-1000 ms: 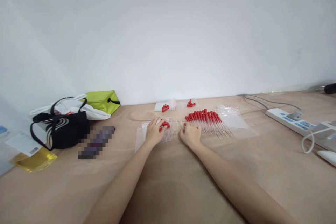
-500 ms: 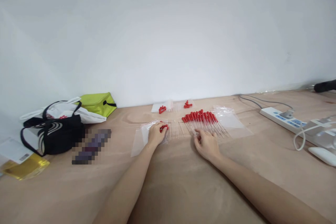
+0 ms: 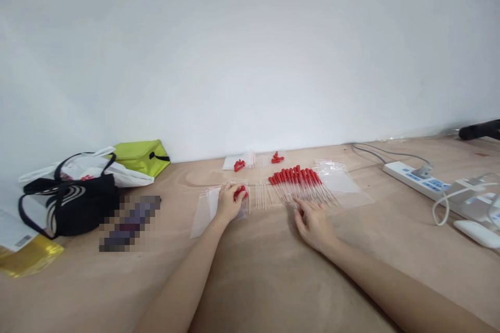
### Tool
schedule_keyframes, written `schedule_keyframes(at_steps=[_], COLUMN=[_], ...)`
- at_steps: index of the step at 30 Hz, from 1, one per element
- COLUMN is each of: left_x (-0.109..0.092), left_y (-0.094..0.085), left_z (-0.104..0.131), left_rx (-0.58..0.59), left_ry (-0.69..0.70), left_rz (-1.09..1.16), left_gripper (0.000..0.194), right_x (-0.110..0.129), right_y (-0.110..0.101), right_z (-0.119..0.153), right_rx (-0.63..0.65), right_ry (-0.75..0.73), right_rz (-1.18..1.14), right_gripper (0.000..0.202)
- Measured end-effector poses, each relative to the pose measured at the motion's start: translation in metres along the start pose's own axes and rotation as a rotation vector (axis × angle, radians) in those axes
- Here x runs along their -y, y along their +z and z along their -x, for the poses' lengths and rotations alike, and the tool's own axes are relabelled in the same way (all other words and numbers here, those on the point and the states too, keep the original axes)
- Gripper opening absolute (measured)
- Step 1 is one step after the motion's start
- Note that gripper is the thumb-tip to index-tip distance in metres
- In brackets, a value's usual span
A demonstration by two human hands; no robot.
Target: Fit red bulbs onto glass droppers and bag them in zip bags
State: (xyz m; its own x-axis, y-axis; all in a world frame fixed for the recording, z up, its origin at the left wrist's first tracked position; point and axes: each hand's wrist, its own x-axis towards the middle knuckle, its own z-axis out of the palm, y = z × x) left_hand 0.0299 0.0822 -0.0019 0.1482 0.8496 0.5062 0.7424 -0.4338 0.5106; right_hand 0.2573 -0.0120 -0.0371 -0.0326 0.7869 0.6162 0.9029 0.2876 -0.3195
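Note:
My left hand [image 3: 229, 202] curls over a small group of red rubber bulbs [image 3: 240, 192] lying on clear zip bags [image 3: 202, 214], thumb and fingers closed on one bulb. Just right of it, several thin, pale tubes [image 3: 259, 196] lie side by side without tops. Farther right, a fanned row of droppers [image 3: 296, 176] has red bulbs at the far end and slim clear stems toward me. At the near ends of those stems rests my right hand [image 3: 313, 222], index finger stretched out and thumb apart, with nothing visible in it.
Behind lie two more groups of red bulbs [image 3: 239, 165] on clear bags. Flat zip bags [image 3: 344, 184] are right of the droppers. A power strip [image 3: 410, 177] with cables is at the right. A black bag [image 3: 84, 208], a green pouch [image 3: 136, 156] and a blurred-out object [image 3: 130, 223] are left.
The view has shifted slightly. My left hand has shifted a little and more of the red bulbs shows beside its fingers. My right hand has slid slightly toward me along the stems.

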Motion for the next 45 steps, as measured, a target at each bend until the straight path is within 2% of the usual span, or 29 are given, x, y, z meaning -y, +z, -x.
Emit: schedule_keyframes(at_steps=[4, 7, 9, 11, 16, 21, 23, 26, 28, 37, 45], left_x=[-0.018, -0.033, -0.041, -0.046, -0.051, -0.048, -0.046, -0.046, -0.047, -0.049, -0.053], left_y=[-0.002, -0.004, -0.007, -0.010, -0.015, -0.015, -0.015, -0.015, -0.015, -0.012, -0.016], left_z=[0.028, 0.056, 0.070, 0.077, 0.076, 0.078, 0.080, 0.081, 0.081, 0.082, 0.080], left_rx=[-0.016, 0.169, 0.295, 0.359, 0.346, 0.303, 0.289, 0.266, 0.275, 0.342, 0.345], left_ry=[0.017, -0.027, -0.035, -0.001, 0.075, 0.018, 0.056, 0.152, 0.166, 0.070, 0.200], left_rz=[0.122, 0.431, 0.426, 0.310, 0.166, 0.134, 0.096, 0.057, 0.066, 0.226, 0.231], left_gripper=[0.014, 0.010, 0.007, 0.009, 0.010, 0.017, 0.007, 0.012, 0.011, 0.006, 0.015], right_x=[-0.002, -0.005, -0.007, -0.008, -0.005, -0.002, -0.002, 0.001, 0.004, 0.018, 0.014], right_y=[0.001, 0.001, 0.001, 0.000, -0.003, -0.006, -0.006, -0.007, -0.008, -0.016, -0.013], right_z=[0.004, 0.004, 0.003, 0.001, -0.002, -0.003, -0.002, -0.001, 0.001, 0.001, 0.000], right_rx=[0.012, 0.042, 0.066, 0.085, 0.098, 0.114, 0.125, 0.137, 0.156, 0.276, 0.296], right_ry=[-0.143, -0.176, -0.177, -0.169, -0.140, -0.186, -0.201, -0.205, -0.213, -0.278, -0.309], right_rz=[-0.006, -0.091, -0.176, -0.240, -0.287, -0.312, -0.302, -0.306, -0.327, -0.326, -0.328], right_gripper=[0.042, 0.044, 0.041, 0.035, 0.022, 0.020, 0.021, 0.019, 0.018, 0.018, 0.022])
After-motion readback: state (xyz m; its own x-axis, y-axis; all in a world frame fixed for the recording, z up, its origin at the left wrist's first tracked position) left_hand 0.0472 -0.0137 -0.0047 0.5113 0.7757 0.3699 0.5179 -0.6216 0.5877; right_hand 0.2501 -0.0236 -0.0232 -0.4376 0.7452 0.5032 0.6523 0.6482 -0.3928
